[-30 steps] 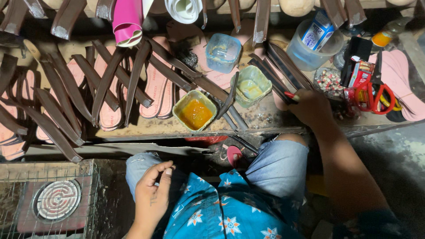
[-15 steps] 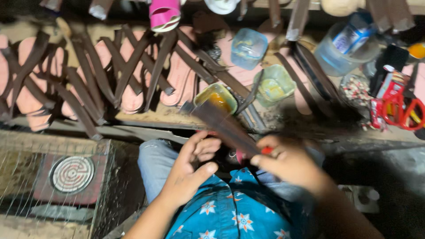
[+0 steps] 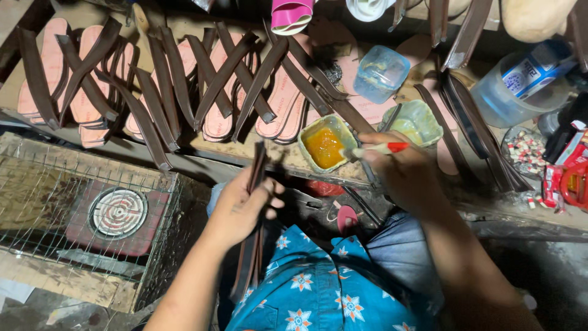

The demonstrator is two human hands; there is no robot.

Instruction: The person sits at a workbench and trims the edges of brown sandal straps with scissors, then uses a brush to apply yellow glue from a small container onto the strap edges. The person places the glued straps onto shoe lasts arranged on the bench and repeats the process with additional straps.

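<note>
- Strap [image 3: 254,208] of dark brown leather is lying in the left hand [image 3: 245,205]; the fingers are closing around its middle, probably so the upper part is staying free for glue.
- Its long axis is running almost upright in the head view, the top end pointing toward the table [image 3: 184,156], the lower end hanging over the blue flowered shirt [image 3: 318,288].
- The right hand [image 3: 404,175] is pinching a red-handled brush [image 3: 376,149], fingers tight on it, the tip pointing left into the small tub of orange glue [image 3: 324,144].
- This tub is sitting at the near table edge, likely for easy reach.
- Pink soles with crossed straps [image 3: 214,86] are lying in a row behind, maybe drying.
</note>
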